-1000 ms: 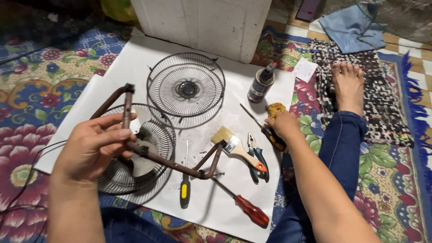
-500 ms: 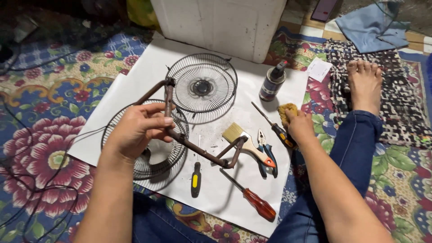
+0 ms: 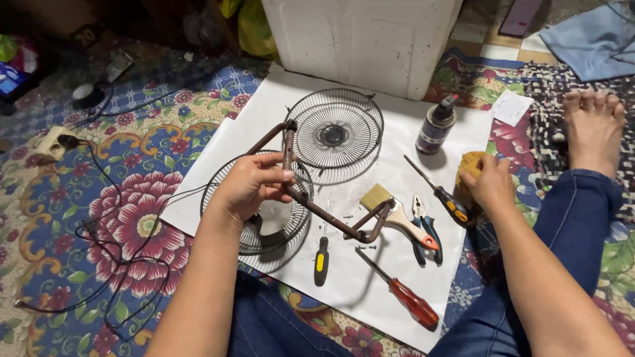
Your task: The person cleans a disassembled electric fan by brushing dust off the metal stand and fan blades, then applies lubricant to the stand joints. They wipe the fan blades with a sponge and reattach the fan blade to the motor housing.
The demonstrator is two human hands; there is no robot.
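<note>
The rusty bent frame is held above the white paper, pinched in the left hand, which hides its middle. The right hand curls over a yellow sponge, mostly hidden; earlier it lay nearer the screwdriver

Bent tube frame: metal, rust-brown, rough and matt. Wire grille: thin dark metal; sheet beneath is white matt paper, speckled with grit. Paintbrush: pale bristles, shiny metal ferrule, wooden handle; sponge yellow, porous.
</note>
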